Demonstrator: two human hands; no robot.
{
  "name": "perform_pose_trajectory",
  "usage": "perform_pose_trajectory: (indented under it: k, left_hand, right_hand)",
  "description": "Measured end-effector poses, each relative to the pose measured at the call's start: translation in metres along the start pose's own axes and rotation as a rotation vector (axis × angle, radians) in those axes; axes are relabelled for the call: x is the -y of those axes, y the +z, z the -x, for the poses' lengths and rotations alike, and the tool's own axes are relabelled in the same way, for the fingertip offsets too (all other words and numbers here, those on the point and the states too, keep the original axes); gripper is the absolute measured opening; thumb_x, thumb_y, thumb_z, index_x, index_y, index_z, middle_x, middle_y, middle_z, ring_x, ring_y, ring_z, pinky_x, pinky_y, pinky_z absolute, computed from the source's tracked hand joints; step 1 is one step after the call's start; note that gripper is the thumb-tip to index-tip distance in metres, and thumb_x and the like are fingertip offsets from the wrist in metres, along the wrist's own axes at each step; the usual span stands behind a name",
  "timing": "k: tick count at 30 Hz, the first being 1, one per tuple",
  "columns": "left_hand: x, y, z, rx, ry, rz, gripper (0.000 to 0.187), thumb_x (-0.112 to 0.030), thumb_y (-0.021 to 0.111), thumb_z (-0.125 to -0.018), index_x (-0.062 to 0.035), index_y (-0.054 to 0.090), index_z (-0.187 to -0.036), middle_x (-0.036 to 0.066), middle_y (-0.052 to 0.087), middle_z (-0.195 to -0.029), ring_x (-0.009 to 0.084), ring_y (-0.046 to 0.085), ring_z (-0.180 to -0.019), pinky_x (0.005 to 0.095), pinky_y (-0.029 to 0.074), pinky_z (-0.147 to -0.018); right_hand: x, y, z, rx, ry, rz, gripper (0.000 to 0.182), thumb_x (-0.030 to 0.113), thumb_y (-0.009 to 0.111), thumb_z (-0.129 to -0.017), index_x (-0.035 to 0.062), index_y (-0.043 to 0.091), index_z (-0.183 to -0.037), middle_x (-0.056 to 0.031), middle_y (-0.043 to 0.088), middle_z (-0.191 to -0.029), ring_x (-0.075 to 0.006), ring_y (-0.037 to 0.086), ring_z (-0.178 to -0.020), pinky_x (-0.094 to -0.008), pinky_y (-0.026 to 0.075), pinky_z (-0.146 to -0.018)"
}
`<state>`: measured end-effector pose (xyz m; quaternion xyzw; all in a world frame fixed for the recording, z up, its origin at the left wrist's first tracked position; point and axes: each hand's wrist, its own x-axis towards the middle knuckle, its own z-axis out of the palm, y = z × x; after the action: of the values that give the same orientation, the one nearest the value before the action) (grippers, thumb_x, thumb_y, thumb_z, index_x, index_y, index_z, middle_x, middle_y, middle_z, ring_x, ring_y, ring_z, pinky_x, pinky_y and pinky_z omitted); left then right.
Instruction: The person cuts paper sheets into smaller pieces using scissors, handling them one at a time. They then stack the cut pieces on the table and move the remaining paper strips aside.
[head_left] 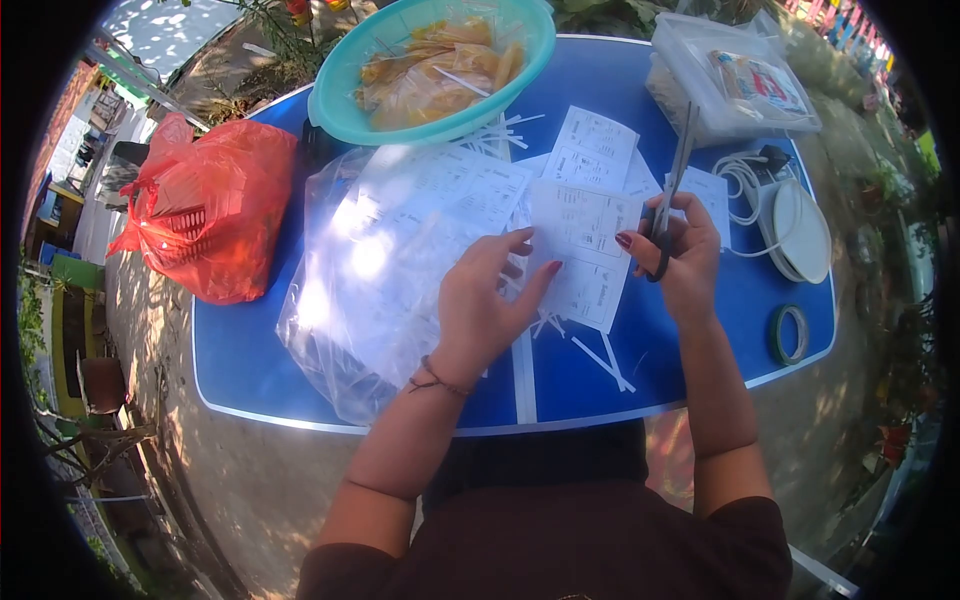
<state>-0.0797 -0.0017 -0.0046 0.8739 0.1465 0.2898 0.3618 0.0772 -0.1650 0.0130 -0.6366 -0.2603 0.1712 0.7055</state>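
A pair of scissors [681, 165] with dark handles is in my right hand [682, 250], blades pointing up and away. My left hand [492, 292] has its thumb and fingers apart at the left edge of a printed white sheet [580, 240]; whether it touches the sheet is unclear. More printed sheets [592, 150] lie behind this one. Left of them, a clear plastic bag [350, 300] spreads over the table with printed papers in or under it. Thin white paper strips [603, 362] lie near the front edge.
A turquoise basin [335, 100] with bagged yellowish pieces stands at the back. On the left is a red plastic bag [225, 215]. A clear container [690, 60], a white cable [740, 185], a round white object [801, 232] and green tape [789, 334] are on the right of the blue table [240, 350].
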Motion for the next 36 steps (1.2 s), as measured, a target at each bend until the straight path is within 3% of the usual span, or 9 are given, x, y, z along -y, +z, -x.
perform_pose_trajectory:
  k: [3,9,12,15,22,25,28,31,36]
  left_hand:
    - [-0.003,-0.003,-0.002,-0.062,-0.060,0.068,0.047,-0.013,0.078,-0.080,0.0000,0.059,-0.120,0.016,0.066,-0.107,0.0179,0.068,-0.086,0.0257,0.054,-0.066]
    - [-0.013,-0.001,-0.001,0.060,-0.139,0.894,0.048,-0.004,0.074,-0.083,0.0013,0.055,-0.126,0.019,0.061,-0.118,0.0195,0.063,-0.105,0.0304,0.053,-0.089]
    - [0.004,-0.004,0.000,0.267,-0.040,0.659,0.049,0.000,0.072,-0.083,0.0016,0.054,-0.128,0.018,0.061,-0.120,0.0188,0.062,-0.108,0.0300,0.053,-0.090]
    - [0.000,-0.007,0.001,0.279,-0.131,0.680,0.046,0.000,0.072,-0.083,0.0021,0.056,-0.127,0.016,0.060,-0.121,0.0176,0.061,-0.108,0.0286,0.053,-0.089]
    - [0.004,-0.009,0.001,0.190,-0.176,0.652,0.036,0.002,0.072,-0.082,0.0036,0.063,-0.117,0.016,0.065,-0.111,0.0158,0.065,-0.098,0.0261,0.056,-0.083]
    - [0.001,-0.013,-0.001,0.145,-0.193,0.652,0.036,0.002,0.073,-0.081,0.0039,0.063,-0.116,0.017,0.067,-0.108,0.0164,0.068,-0.093,0.0261,0.057,-0.079]
    - [-0.002,-0.018,-0.003,0.116,-0.206,0.631,0.038,0.002,0.074,-0.081,0.0043,0.062,-0.116,0.018,0.067,-0.108,0.0177,0.069,-0.091,0.0264,0.058,-0.077]
    - [0.000,-0.023,-0.004,0.093,-0.210,0.638,0.039,0.002,0.075,-0.080,0.0046,0.062,-0.117,0.018,0.067,-0.108,0.0188,0.069,-0.092,0.0269,0.059,-0.077]
    - [0.005,-0.025,-0.005,0.068,-0.177,0.611,0.042,0.001,0.076,-0.079,0.0049,0.060,-0.118,0.019,0.067,-0.108,0.0196,0.069,-0.092,0.0273,0.059,-0.078]
  right_hand:
    - [-0.001,-0.001,0.000,0.019,0.016,-0.059,0.043,0.005,0.082,-0.073,0.0014,0.055,-0.106,-0.0103,0.068,-0.075,-0.0099,0.064,-0.058,-0.0192,0.050,-0.047]
    - [-0.005,-0.001,-0.001,0.111,0.082,-0.090,0.042,0.005,0.082,-0.072,0.0017,0.055,-0.104,-0.0103,0.068,-0.075,-0.0109,0.066,-0.060,-0.0186,0.051,-0.048]
    - [-0.002,0.001,0.001,0.155,0.115,-0.072,0.040,0.005,0.082,-0.072,0.0019,0.054,-0.101,-0.0094,0.068,-0.074,-0.0111,0.066,-0.060,-0.0187,0.051,-0.048]
    - [0.005,0.001,0.001,0.235,0.140,0.007,0.041,0.008,0.084,-0.071,0.0023,0.054,-0.098,-0.0083,0.068,-0.072,-0.0105,0.066,-0.059,-0.0183,0.050,-0.048]
    - [0.009,-0.009,0.000,0.429,0.131,0.222,0.048,0.017,0.091,-0.065,0.0027,0.055,-0.093,-0.0040,0.065,-0.062,-0.0058,0.061,-0.053,-0.0155,0.038,-0.046]
    - [0.028,-0.022,-0.002,0.566,0.201,0.310,0.050,0.022,0.093,-0.060,0.0034,0.056,-0.088,-0.0010,0.061,-0.056,-0.0031,0.055,-0.049,-0.0153,0.033,-0.046]
    - [0.022,-0.044,-0.008,0.682,0.141,0.267,0.054,0.028,0.095,-0.055,0.0039,0.057,-0.084,0.0005,0.058,-0.053,-0.0018,0.047,-0.045,-0.0175,0.027,-0.045]
    - [0.026,-0.059,-0.008,0.776,0.239,0.309,0.057,0.031,0.095,-0.052,0.0034,0.056,-0.084,0.0012,0.056,-0.051,-0.0020,0.042,-0.043,-0.0201,0.023,-0.044]
    - [0.028,-0.072,-0.009,0.845,0.364,0.333,0.056,0.029,0.095,-0.052,0.0027,0.056,-0.084,0.0007,0.054,-0.049,-0.0027,0.044,-0.043,-0.0212,0.023,-0.044]
